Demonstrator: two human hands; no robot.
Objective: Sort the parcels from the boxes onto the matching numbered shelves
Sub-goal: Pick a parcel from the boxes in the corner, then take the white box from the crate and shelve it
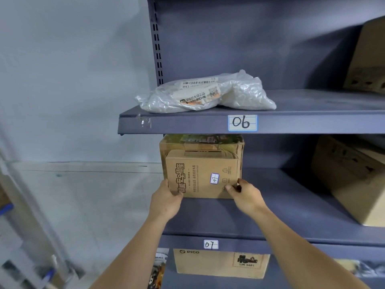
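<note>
Head view, A: where was the parcel?
B: At the left end of the shelf (281,205) marked by the 07 label (210,244) stood the small cardboard box (195,178), touching a larger carton (201,142) right behind it. Its front carried a white tag (214,178), handwritten, turned sideways.
A: Hands?
B: Both on it. The left hand (166,200) wrapped the lower left corner, grip clamped on the box. The right hand (245,197) pinched the lower right edge, thumb on the front face, grip clamped too.
A: Lifted or down?
B: Bottom edge met the shelf as far as I could tell. Upright, not tilted.
A: Rest of the rack?
B: One level up, the upper shelf (312,101) carried the 06 label (242,122) and, at its left end, a crumpled white poly bag (239,94) with a barcode sticker. A brown carton (354,180) sat far right on the 07 level, well apart from the hands. One level down, a PICO box (220,264) sat under the 07 label.
</note>
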